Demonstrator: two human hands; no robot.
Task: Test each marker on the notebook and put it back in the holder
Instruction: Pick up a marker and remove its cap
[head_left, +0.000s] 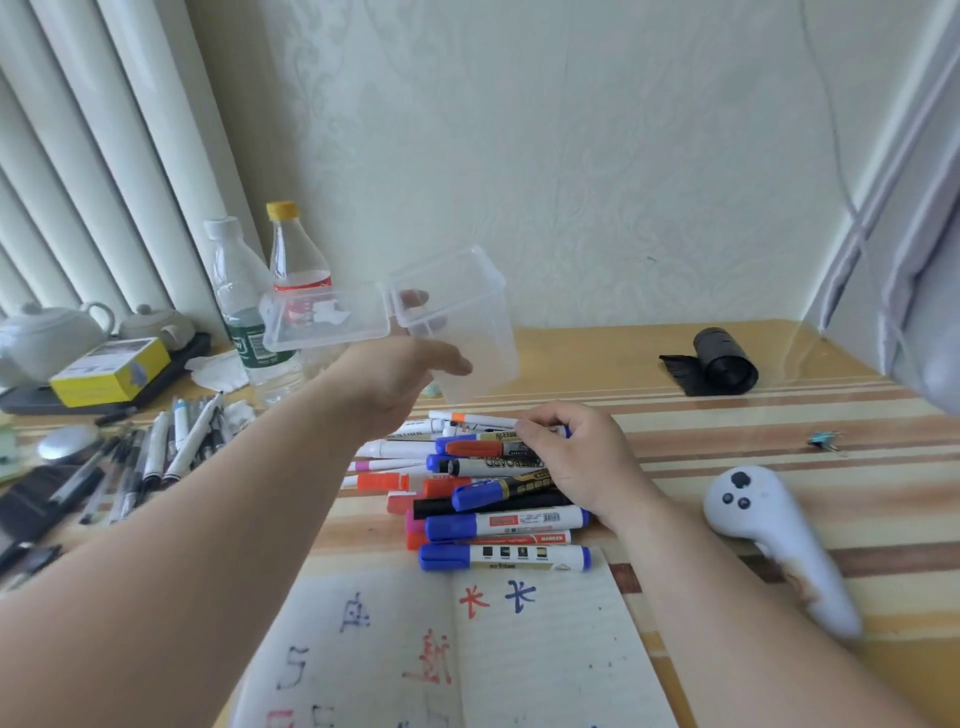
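My left hand (400, 379) grips a clear plastic holder (467, 332) and holds it tilted in the air above the table, its hinged lid (327, 322) hanging open to the left. Below it lies a pile of markers (488, 493) with blue, red, orange and black caps. My right hand (576, 457) rests on the right side of that pile, fingers curled round the ends of a few markers. An open notebook (545, 649) lies nearest to me, with red, blue and black test marks on its pages.
Two plastic bottles (270, 291) stand at the back left near a teapot (47, 332) and a yellow box (111, 371). Several pens (171, 447) lie at the left. A white controller (769, 535) and a black roll (722, 361) sit at the right.
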